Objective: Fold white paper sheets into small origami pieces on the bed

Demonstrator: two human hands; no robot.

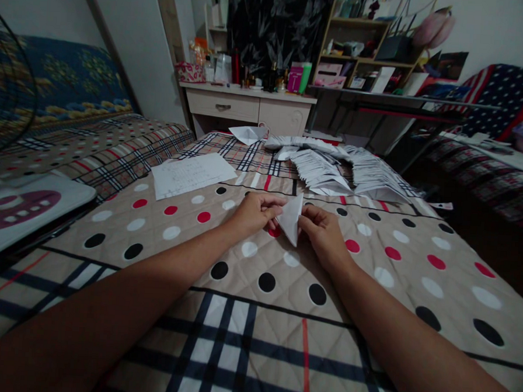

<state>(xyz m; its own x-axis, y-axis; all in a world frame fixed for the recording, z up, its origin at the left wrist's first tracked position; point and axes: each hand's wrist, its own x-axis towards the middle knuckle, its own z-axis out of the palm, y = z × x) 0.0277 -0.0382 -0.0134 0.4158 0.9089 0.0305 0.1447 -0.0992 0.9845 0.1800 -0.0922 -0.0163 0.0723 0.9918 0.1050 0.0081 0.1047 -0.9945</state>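
A small folded white paper (pixel 290 220) stands on edge between both hands, just above the dotted quilt (pixel 249 265). My left hand (pixel 255 212) pinches its left side with closed fingers. My right hand (pixel 323 231) pinches its right side, fingers curled. Beyond them lies a long row of several folded white papers (pixel 342 168), stacked like tiles. A flat written sheet (pixel 191 175) lies to the left of the hands.
A loose folded paper (pixel 248 134) rests at the quilt's far edge. A dresser (pixel 249 104) with bottles and a shelf desk (pixel 373 79) stand behind. A plaid sofa (pixel 84 146) is at left, a white tray (pixel 19 207) near it.
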